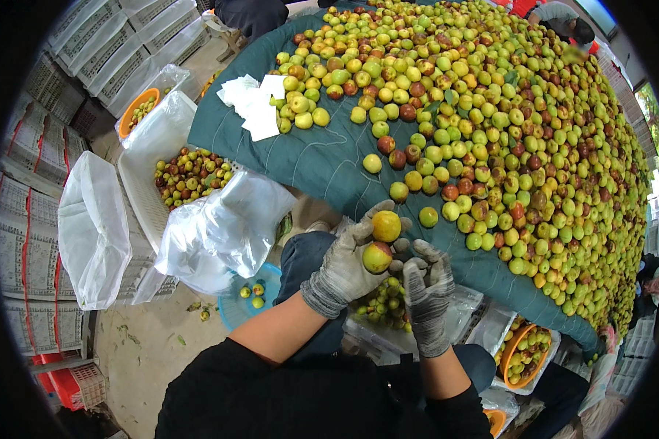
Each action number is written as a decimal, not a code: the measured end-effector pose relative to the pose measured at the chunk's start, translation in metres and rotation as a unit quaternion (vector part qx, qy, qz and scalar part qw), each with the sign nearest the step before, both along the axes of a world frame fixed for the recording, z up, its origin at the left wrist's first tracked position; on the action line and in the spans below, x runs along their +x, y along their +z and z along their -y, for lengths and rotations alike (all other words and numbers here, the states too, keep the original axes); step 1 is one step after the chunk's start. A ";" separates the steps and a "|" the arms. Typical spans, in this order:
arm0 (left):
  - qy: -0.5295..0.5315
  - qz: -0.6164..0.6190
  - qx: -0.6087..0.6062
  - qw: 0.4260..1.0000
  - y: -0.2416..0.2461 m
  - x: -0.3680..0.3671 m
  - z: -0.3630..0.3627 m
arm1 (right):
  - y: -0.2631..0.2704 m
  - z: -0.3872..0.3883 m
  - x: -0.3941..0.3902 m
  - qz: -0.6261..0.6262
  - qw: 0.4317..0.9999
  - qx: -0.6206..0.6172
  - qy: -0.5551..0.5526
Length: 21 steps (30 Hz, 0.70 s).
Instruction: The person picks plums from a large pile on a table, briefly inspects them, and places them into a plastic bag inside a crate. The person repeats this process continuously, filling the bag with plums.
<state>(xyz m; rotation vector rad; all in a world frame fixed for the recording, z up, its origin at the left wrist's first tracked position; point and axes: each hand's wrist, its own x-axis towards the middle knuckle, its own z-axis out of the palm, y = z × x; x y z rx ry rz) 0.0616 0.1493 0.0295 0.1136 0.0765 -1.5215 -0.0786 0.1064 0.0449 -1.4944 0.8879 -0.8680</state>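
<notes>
My left hand, in a grey knit glove, holds two jujubes above my lap: a yellow-orange jujube and, just below it, a green jujube with a reddish-brown top. Close by on the right is my gloved right hand, its fingers half curled and apart, with nothing visible in them. Both hands are at the near edge of a table covered with a quilted green cloth. Across that cloth spreads a large heap of green, yellow and red-brown jujubes. Beneath my hands, more jujubes lie in a plastic-lined container.
A white plastic-lined crate of smaller jujubes stands at left, near a blue basin. White paper slips lie on the cloth. Stacked crates line the left side. An orange basket is at lower right. Another person bends over the far side.
</notes>
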 end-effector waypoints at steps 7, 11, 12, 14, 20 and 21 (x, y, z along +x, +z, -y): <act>0.071 0.092 0.054 0.992 0.011 -0.026 -0.020 | 0.005 -0.022 -0.003 -0.104 0.975 -0.195 0.039; 0.069 0.047 0.051 0.995 0.015 -0.030 -0.029 | 0.011 -0.024 -0.006 -0.103 0.955 -0.263 0.092; 0.072 0.046 0.050 0.995 0.015 -0.029 -0.031 | 0.010 -0.024 -0.006 -0.090 0.940 -0.310 0.111; 0.077 0.023 0.038 0.996 0.014 -0.023 -0.032 | 0.008 -0.028 -0.004 -0.069 0.923 -0.358 0.121; 0.056 -0.013 0.031 0.998 0.011 0.006 -0.040 | -0.008 -0.043 -0.004 -0.052 0.933 -0.346 0.085; 0.058 -0.020 0.010 0.998 0.011 0.010 -0.041 | -0.012 -0.043 -0.005 -0.051 0.947 -0.305 0.085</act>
